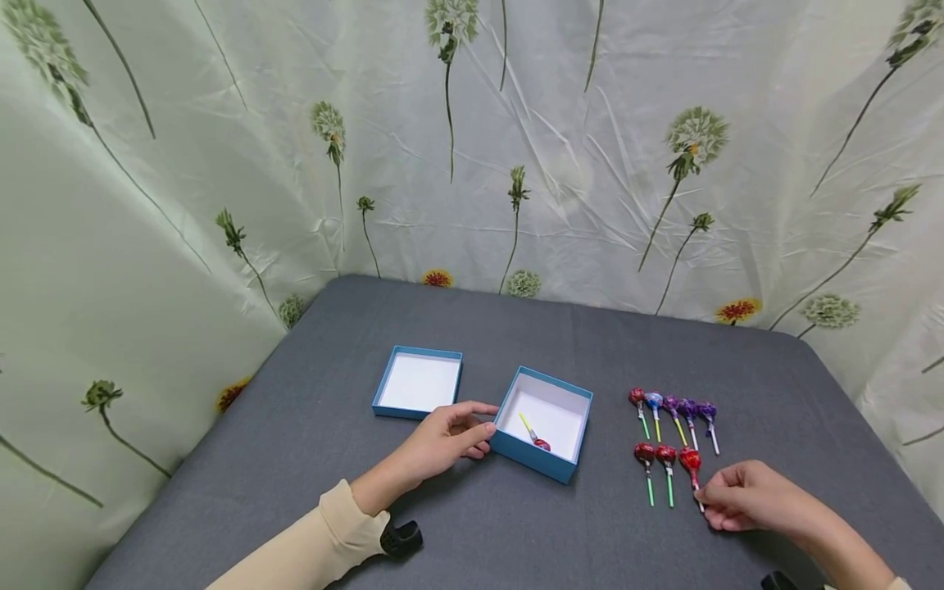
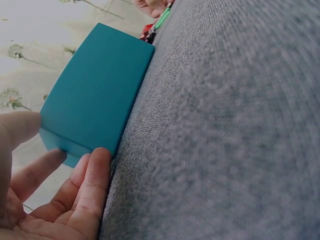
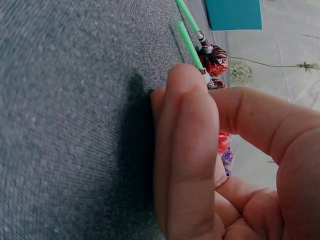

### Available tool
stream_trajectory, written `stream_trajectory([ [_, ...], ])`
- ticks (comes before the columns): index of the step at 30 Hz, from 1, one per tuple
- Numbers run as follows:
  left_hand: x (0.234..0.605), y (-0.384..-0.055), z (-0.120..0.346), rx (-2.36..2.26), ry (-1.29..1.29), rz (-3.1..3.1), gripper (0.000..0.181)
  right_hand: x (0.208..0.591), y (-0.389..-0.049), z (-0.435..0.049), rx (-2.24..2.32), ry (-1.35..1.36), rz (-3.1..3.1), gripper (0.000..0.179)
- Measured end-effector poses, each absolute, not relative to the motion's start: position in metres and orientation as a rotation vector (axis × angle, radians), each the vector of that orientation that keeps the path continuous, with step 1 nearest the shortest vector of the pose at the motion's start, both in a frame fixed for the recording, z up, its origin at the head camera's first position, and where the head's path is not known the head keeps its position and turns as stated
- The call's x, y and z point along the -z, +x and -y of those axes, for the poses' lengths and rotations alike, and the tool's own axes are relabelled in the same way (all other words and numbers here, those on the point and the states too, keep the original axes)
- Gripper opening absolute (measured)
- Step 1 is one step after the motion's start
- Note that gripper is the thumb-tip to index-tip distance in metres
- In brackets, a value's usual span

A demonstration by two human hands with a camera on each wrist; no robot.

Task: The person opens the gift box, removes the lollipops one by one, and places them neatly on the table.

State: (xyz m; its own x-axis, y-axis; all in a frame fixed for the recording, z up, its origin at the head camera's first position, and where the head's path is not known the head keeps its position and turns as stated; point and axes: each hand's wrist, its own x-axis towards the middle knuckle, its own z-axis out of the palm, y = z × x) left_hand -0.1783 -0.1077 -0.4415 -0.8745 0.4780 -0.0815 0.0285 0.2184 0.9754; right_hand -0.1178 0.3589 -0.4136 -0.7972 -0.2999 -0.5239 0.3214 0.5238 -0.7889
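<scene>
My left hand (image 1: 451, 438) touches the left side of a blue open box (image 1: 538, 460) with white insides. In the left wrist view, its fingertips (image 2: 99, 160) rest against the teal wall near a corner. One lollipop (image 1: 541, 444) with a yellow stick lies inside the box. To the right, my right hand (image 1: 755, 498) pinches the white stick of a red lollipop (image 1: 691, 460) at the right end of the nearer row. Its head lies on or close to the cloth; the right wrist view hides the pinched stick behind the fingers (image 3: 192, 130).
Beside it in the nearer row lie two dark red lollipops (image 1: 666, 456) with green sticks. Behind them is a row of several lollipops (image 1: 672, 405) in red, blue and purple wrappers. A shallow blue lid (image 1: 420, 381) lies left of the box. Grey cloth (image 1: 546, 533) covers the table.
</scene>
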Motion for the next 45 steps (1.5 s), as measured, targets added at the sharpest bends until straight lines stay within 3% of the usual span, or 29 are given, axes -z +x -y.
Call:
stream_trajectory([
  [25,0.442,-0.178,0.108,-1.698,0.47,-2.124,0.044,0.403,-0.12,-0.366,1.219,-0.061,-2.103,0.026],
  [36,0.443,-0.178,0.107,-1.696,0.477,-2.134,0.043,0.352,-0.144,-0.356,1.106,-0.199,-2.188,0.033],
  [45,0.444,-0.179,0.108,-1.704,0.478,-2.119,0.043,0.307,-0.18,-0.297,1.025,-0.423,-2.252,0.023],
])
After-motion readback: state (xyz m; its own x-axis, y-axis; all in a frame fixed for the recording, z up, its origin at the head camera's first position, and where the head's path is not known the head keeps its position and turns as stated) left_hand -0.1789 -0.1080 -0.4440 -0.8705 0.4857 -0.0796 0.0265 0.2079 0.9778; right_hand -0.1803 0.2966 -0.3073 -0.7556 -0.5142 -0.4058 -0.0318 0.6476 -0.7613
